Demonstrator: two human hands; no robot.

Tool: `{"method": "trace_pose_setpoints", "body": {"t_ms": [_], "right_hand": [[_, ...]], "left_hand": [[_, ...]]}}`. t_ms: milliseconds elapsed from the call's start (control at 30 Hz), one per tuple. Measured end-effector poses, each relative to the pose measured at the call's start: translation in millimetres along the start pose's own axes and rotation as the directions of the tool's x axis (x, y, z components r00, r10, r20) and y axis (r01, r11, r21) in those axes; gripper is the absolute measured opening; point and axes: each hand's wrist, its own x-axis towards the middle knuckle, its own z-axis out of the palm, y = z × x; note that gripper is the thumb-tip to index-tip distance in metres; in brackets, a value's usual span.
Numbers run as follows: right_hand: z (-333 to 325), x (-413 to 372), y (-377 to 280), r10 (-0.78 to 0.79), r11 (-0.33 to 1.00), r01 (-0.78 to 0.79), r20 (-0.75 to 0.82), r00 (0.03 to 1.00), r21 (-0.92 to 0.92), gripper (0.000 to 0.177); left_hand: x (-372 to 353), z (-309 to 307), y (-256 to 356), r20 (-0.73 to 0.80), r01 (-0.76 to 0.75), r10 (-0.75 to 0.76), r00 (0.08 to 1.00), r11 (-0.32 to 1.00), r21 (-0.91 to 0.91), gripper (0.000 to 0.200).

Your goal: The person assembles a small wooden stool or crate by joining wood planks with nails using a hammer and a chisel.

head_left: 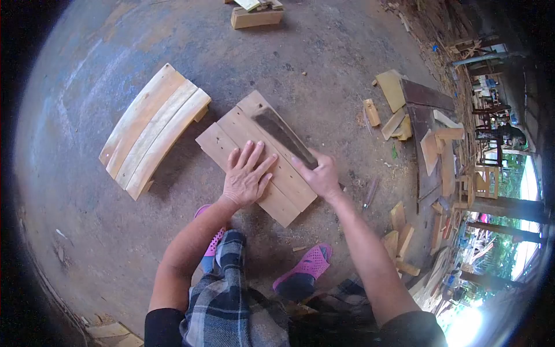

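The fingers of the left hand are spread flat on a pale rectangular panel of joined wooden slats, with nothing gripped. The right hand is closed around the near end of a long dark flat blade, laid diagonally on the panel; its handle is hidden by the hand. The panel is laid on a grey concrete floor, near a curved pale slatted wooden piece. Wood offcuts are scattered to the right. A pale wooden block is cut off at the top edge.
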Motion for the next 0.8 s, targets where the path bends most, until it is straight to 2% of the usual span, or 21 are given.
{"method": "trace_pose_setpoints", "body": {"t_ms": [67, 100, 133, 167, 200, 233, 267, 300, 333, 367, 400, 433, 500, 533, 567, 600, 633, 700, 767, 800], "right_hand": [[7, 2, -14, -0.126, 0.981, 0.128, -0.024, 0.992, 0.147, 0.02], [9, 3, -9, -0.137, 0.978, 0.139, -0.023, 0.99, 0.158, 0.02], [7, 5, 0, 0.072, 0.955, -0.07, 0.004, 0.997, 0.289, 0.019], [2, 8, 10, 0.173, 0.92, -0.169, 0.019, 0.985, 0.354, 0.019], [-3, 12, 17, 0.274, 0.869, -0.262, 0.034, 0.961, 0.419, 0.02], [-8, 16, 23, 0.371, 0.805, -0.346, 0.048, 0.928, 0.482, 0.021], [-13, 22, 35, 0.413, 0.876, -0.379, -0.059, 0.909, 0.298, 0.023], [-16, 24, 42, 0.432, 0.901, -0.42, -0.176, 0.884, 0.106, 0.026], [-18, 22, 48, 0.434, 0.901, -0.421, -0.174, 0.884, 0.108, 0.026], [-20, 19, 53, 0.389, 0.913, -0.399, -0.118, 0.914, -0.084, 0.03], [-22, 18, 57, 0.348, 0.897, -0.349, -0.053, 0.936, -0.272, 0.034], [-21, 11, 73, 0.34, 0.899, -0.342, -0.054, 0.939, -0.273, 0.034], [-14, -15, 110, 0.272, 0.916, -0.241, 0.054, 0.961, -0.322, 0.044], [-14, -27, 110, 0.271, 0.915, -0.239, 0.056, 0.961, -0.326, 0.044], [-13, -39, 110, 0.347, 0.915, -0.327, 0.048, 0.937, -0.236, 0.043], [-11, -50, 108, 0.425, 0.899, -0.414, 0.048, 0.904, -0.144, 0.042], [-10, -60, 95, 0.434, 0.894, -0.423, 0.051, 0.899, -0.151, 0.042], [-4, -77, 57, 0.729, 0.685, -0.707, 0.168, 0.664, -0.179, 0.034], [22, -108, 75, 0.591, 0.721, -0.657, 0.299, 0.749, 0.222, 0.03], [27, -113, 65, 0.603, 0.699, -0.668, 0.29, 0.743, 0.257, 0.035]], "left_hand": [[0, -2, -6, -0.013, -0.046, 0.046, 0.999, 0.999, -0.023, 0.047], [-3, -2, -6, -0.051, -0.032, 0.03, 0.998, 0.998, -0.05, 0.048], [-9, -4, -1, -0.137, 0.095, -0.105, 0.985, 0.992, -0.08, 0.05], [-17, -5, 5, -0.219, 0.216, -0.239, 0.946, 0.968, -0.125, 0.053], [-26, -6, 9, -0.226, 0.221, -0.245, 0.943, 0.967, -0.123, 0.053], [-34, -5, 12, -0.32, 0.34, -0.404, 0.857, 0.91, -0.239, 0.052], [-42, -5, 15, -0.388, 0.43, -0.554, 0.737, 0.827, -0.362, 0.052], [-47, -4, 17, -0.389, 0.433, -0.555, 0.735, 0.827, -0.359, 0.052], [-52, 1, 18, -0.17, 0.48, -0.768, 0.618, 0.54, -0.692, 0.05], [-57, 7, 20, 0.122, 0.453, -0.856, 0.503, 0.141, -0.88, 0.048], [-68, 34, 6, 0.074, 0.369, -0.756, 0.651, 0.23, -0.901, 0.045], [-66, 41, 5, 0.067, 0.363, -0.757, 0.65, 0.231, -0.903, 0.045], [-62, 47, 8, 0.203, 0.323, -0.718, 0.666, 0.032, -0.946, 0.046], [-55, 37, 9, 0.235, 0.382, -0.743, 0.626, 0.03, -0.924, 0.045], [-44, 36, 1, 0.239, 0.383, -0.744, 0.624, 0.024, -0.923, 0.045], [-33, 35, -12, 0.207, 0.421, -0.726, 0.656, 0.124, -0.899, 0.046], [-21, 36, -24, 0.182, 0.453, -0.701, 0.689, 0.222, -0.863, 0.047], [17, 34, -52, 0.021, 0.353, -0.547, 0.837, 0.51, -0.784, 0.05], [51, 20, -69, 0.123, 0.391, -0.457, 0.881, 0.557, -0.732, 0.052], [58, 13, -70, 0.129, 0.398, -0.46, 0.879, 0.557, -0.729, 0.052]]}}
